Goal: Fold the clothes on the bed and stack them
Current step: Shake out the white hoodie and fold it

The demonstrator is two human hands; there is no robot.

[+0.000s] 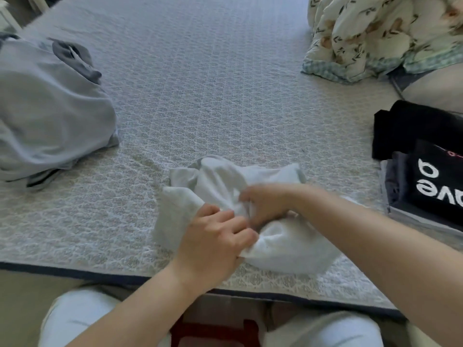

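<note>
Roughly midway: both hands, left hand [215, 236] and right hand [268, 204], pinched crumpled white garment [275, 236] at lower centre; folded dark stack [426, 171] at right, grey pile [47, 116] at left unfolded.

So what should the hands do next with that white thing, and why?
Probably pull the white garment apart and lay it flat on the bed. It is still a crumpled bunch, with the left hand and right hand both gripping its folds near the bed's front edge. It likely needs spreading before it can be folded and join the black folded stack on the right.
</note>
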